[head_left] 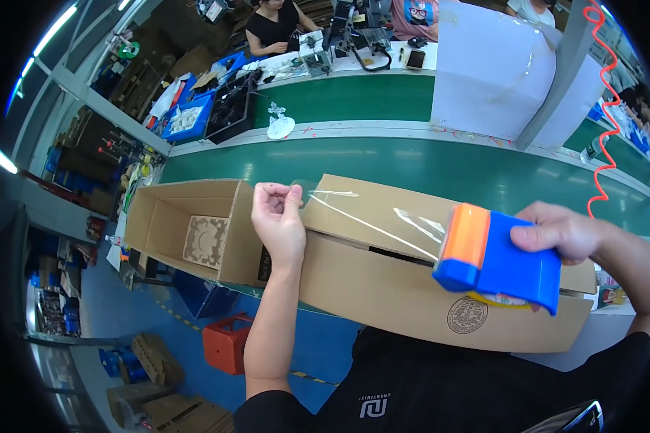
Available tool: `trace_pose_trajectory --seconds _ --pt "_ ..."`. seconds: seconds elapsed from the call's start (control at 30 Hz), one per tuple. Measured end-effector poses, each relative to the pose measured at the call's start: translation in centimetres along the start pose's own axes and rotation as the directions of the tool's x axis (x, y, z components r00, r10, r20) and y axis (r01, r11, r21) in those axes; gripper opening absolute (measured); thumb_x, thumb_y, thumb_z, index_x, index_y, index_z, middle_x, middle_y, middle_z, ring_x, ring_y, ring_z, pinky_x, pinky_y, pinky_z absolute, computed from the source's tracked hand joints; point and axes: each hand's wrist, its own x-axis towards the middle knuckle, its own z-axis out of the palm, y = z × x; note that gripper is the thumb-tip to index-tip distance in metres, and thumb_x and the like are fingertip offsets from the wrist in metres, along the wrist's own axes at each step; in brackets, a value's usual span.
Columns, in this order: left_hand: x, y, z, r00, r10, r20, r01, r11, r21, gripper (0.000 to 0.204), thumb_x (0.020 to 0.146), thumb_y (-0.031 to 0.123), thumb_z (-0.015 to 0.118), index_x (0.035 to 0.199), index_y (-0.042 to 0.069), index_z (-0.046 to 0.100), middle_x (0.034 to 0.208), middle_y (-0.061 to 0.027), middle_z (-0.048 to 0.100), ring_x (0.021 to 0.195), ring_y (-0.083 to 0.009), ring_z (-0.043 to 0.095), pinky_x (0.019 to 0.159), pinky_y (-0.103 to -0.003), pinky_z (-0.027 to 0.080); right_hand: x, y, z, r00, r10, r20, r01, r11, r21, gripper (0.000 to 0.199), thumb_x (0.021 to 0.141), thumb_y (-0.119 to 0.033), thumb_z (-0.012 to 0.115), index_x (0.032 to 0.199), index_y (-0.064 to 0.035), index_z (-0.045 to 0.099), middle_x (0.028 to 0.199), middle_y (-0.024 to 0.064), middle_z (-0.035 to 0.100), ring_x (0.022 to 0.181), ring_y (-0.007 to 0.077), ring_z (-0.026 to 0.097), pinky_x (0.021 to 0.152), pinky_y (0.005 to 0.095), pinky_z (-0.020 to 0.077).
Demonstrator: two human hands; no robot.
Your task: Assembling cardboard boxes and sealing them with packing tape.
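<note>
My right hand (556, 232) grips a blue and orange tape dispenser (516, 252) above the right part of a long cardboard box (383, 278). A strip of clear tape (383, 229) stretches from the dispenser leftward over the box. Its free end is pinched between the thumb and fingers of my left hand (280, 215), near the box's left end. The box's top flaps are folded down, with a narrow dark gap between them partly showing. A round printed mark sits on the near flap.
Left of the long box stands an open cardboard box (184, 227) with a moulded insert (206, 240) inside. Both rest on a green workbench (383, 162). A red stool (227, 343) stands on the floor. A red coiled hose (608, 108) hangs at right. Other people sit across the bench.
</note>
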Motion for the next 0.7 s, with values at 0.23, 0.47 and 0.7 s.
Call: trace_pose_trajectory --seconds 0.23,0.47,0.7 --pt "0.3 0.8 -2.4 0.979 -0.2 0.037 0.204 0.961 -0.189 0.014 0.09 0.0 0.066 0.088 0.007 0.053 0.081 -0.0029 0.06 0.067 -0.0084 0.054 0.062 -0.02 0.042 0.6 0.9 2.3 0.99 -0.078 -0.117 0.036 0.943 -0.33 0.054 0.092 -0.048 0.062 0.108 0.0038 0.066 0.089 0.007 0.069 0.081 0.0137 0.065 0.073 0.0293 0.0526" --pt "2.2 2.1 -7.3 0.785 -0.509 0.352 0.591 0.787 -0.178 0.012 0.086 -0.005 0.062 0.083 0.006 0.056 0.077 -0.0051 0.06 0.059 -0.0093 0.053 0.053 -0.02 0.038 1.0 -1.1 4.1 0.993 0.031 -0.114 -0.08 0.889 -0.451 0.056 0.091 -0.048 0.064 0.109 0.0047 0.066 0.089 0.0135 0.07 0.084 0.0195 0.067 0.075 0.0324 0.0533" --pt "1.8 0.2 -8.5 0.755 -0.562 0.336 0.629 0.766 -0.131 0.012 0.086 -0.004 0.062 0.081 0.005 0.057 0.078 -0.0049 0.061 0.059 -0.0086 0.053 0.052 -0.021 0.037 2.6 -1.5 3.7 0.992 0.067 -0.104 -0.107 0.892 -0.439 0.062 0.09 -0.054 0.063 0.108 0.0056 0.066 0.089 0.0125 0.069 0.082 0.0198 0.066 0.075 0.0327 0.0536"
